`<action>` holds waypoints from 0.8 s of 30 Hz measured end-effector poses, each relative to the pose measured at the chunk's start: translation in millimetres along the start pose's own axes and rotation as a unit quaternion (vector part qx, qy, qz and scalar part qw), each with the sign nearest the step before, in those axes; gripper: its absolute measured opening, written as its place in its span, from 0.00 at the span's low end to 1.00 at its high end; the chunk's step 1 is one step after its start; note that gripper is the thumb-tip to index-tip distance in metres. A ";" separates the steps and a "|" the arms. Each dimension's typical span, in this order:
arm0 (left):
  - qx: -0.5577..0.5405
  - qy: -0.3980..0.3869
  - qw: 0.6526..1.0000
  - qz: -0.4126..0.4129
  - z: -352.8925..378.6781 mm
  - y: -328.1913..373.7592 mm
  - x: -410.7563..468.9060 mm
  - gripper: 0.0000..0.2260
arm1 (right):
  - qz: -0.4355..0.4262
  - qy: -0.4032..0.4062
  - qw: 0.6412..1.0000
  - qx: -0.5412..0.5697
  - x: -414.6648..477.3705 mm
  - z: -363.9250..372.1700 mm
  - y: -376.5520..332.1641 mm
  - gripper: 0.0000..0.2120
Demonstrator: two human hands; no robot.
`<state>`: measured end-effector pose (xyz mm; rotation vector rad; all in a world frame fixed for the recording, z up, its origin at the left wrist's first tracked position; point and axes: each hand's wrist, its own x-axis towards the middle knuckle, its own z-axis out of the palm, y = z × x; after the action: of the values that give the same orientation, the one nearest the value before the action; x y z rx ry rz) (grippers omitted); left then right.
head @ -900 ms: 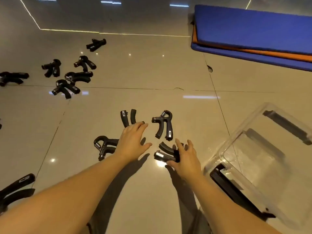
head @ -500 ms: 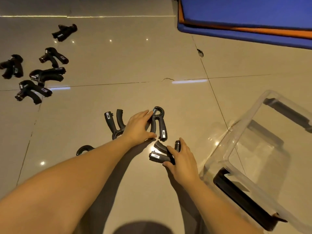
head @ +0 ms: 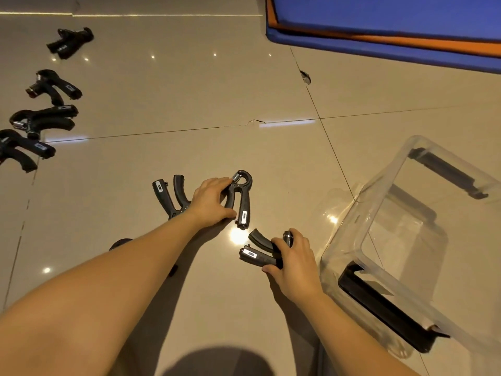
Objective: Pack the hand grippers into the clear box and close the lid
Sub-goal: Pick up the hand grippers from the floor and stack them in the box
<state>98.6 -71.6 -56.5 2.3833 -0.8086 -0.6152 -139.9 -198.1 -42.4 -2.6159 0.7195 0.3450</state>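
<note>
Black hand grippers lie on the tiled floor. My left hand closes around one handle of a hand gripper with a steel spring at its top. My right hand grips a second hand gripper by its head, handles pointing left. A third hand gripper lies just left of my left hand. The clear box stands open at the right, with black latches and nothing visible inside. No lid is visible.
Several more hand grippers lie scattered at the far left. Another one is mostly hidden under my left forearm. A blue and orange mat lies at the back right. A floor chip marks a tile seam.
My left hand moved right from the floor onto the spring-topped gripper and closed on its handle. My right hand curled tighter around the gripper beside the box.
</note>
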 end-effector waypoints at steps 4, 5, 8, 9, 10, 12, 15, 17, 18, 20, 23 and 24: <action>0.040 0.108 0.992 -0.047 8.7 13.7 -10.2 0.41 | 0.013 0.016 1.000 0.008 -5.9 3.7 2.2 0.30; 0.072 0.140 0.985 -0.065 17.7 22.4 -16.8 0.42 | 0.015 0.021 1.000 0.011 -6.4 4.5 1.4 0.30; 0.136 0.183 0.970 -0.080 43.3 38.6 -31.6 0.40 | 0.020 0.032 0.999 0.025 -8.3 7.1 0.0 0.30; 0.144 0.183 0.969 -0.082 47.9 39.6 -33.2 0.40 | 0.022 0.036 0.999 0.028 -9.7 7.8 0.5 0.30; 0.143 0.179 0.970 -0.085 50.3 39.8 -33.6 0.40 | 0.025 0.041 0.998 0.030 -11.4 8.2 1.2 0.30; 0.128 0.174 0.971 -0.098 51.2 38.5 -31.9 0.40 | 0.030 0.044 0.998 0.031 -14.9 8.5 2.4 0.30; 0.112 0.166 0.973 -0.118 50.2 37.9 -31.7 0.41 | 0.034 0.042 0.998 0.033 -19.9 7.6 2.8 0.30; 0.093 0.162 0.975 -0.118 47.9 35.6 -32.6 0.40 | 0.031 0.045 0.998 0.035 -22.3 5.8 2.6 0.30; 0.082 0.157 0.978 -0.113 45.5 34.0 -32.8 0.40 | 0.029 0.047 0.998 0.034 -23.0 4.7 2.4 0.30; 0.049 0.148 0.983 -0.094 39.4 30.3 -33.8 0.37 | 0.027 0.051 0.998 0.036 -24.8 2.3 1.9 0.30; -0.029 0.141 0.988 -0.058 26.6 31.2 -38.1 0.30 | 0.024 0.060 0.997 0.045 -28.3 -2.8 -0.8 0.29; -0.044 0.141 0.988 -0.047 20.7 33.6 -40.6 0.27 | 0.023 0.061 0.997 0.047 -30.2 -5.1 -3.3 0.29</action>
<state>44.2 -74.7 -41.5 2.3674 -0.5378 -0.3295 -162.8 -184.7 -26.7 -2.5511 0.8160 0.1605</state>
